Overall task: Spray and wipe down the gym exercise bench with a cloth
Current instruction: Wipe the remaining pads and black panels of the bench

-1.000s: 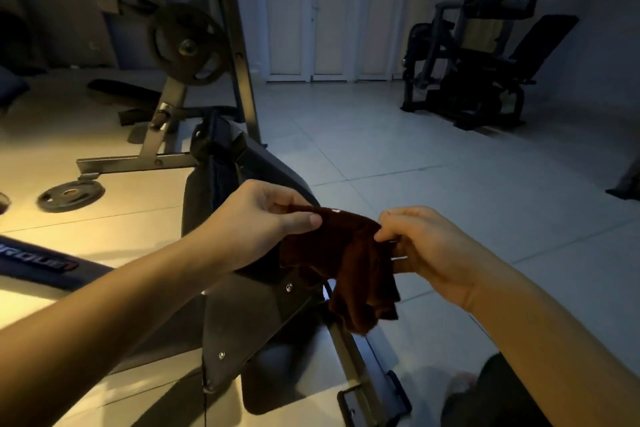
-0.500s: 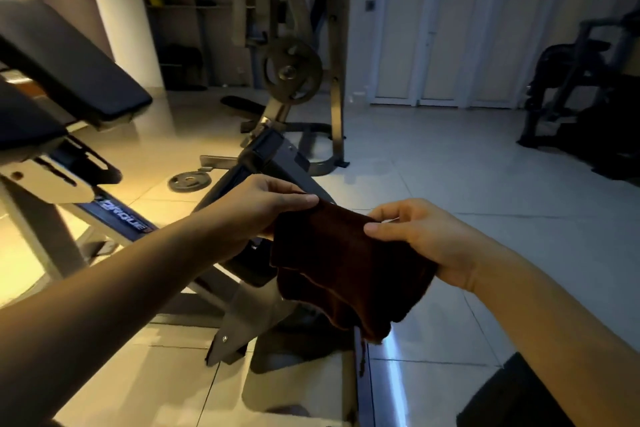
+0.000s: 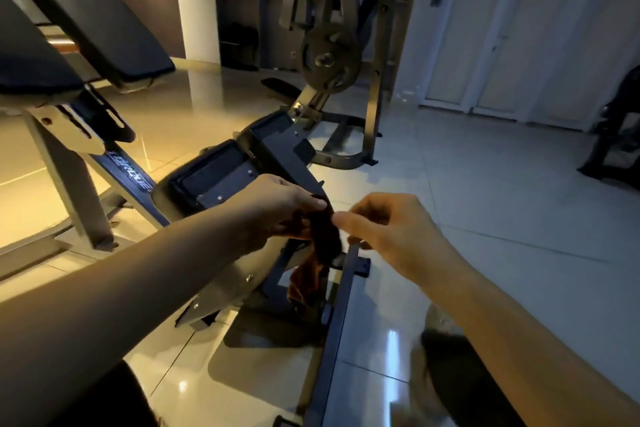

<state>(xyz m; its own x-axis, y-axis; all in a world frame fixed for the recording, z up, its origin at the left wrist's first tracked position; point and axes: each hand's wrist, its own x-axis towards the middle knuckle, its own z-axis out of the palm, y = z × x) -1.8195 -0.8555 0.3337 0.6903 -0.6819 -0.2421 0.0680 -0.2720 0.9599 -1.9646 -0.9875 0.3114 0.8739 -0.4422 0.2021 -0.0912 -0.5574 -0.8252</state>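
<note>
A dark brown cloth (image 3: 323, 239) hangs bunched between my two hands, above the low end of the bench frame. My left hand (image 3: 273, 215) grips its upper edge, fingers curled round it. My right hand (image 3: 384, 229) pinches the cloth's right side with thumb and curled fingers. The exercise bench has black pads, a tilted backrest (image 3: 93, 17) and a seat (image 3: 31, 59), at the upper left, away from both hands. Its grey frame (image 3: 131, 180) slopes down to a black foot block (image 3: 214, 177) just behind my left hand. No spray bottle is in view.
A rack with a weight plate (image 3: 329, 59) stands behind the bench. Another dark machine (image 3: 616, 135) is at the far right, white doors (image 3: 519, 45) behind it. A long dark base bar (image 3: 332, 340) runs along the glossy tiled floor below my hands.
The view swung left and down, bringing the bench pads into sight. My hands came closer together and the cloth went from spread out to bunched and hanging.
</note>
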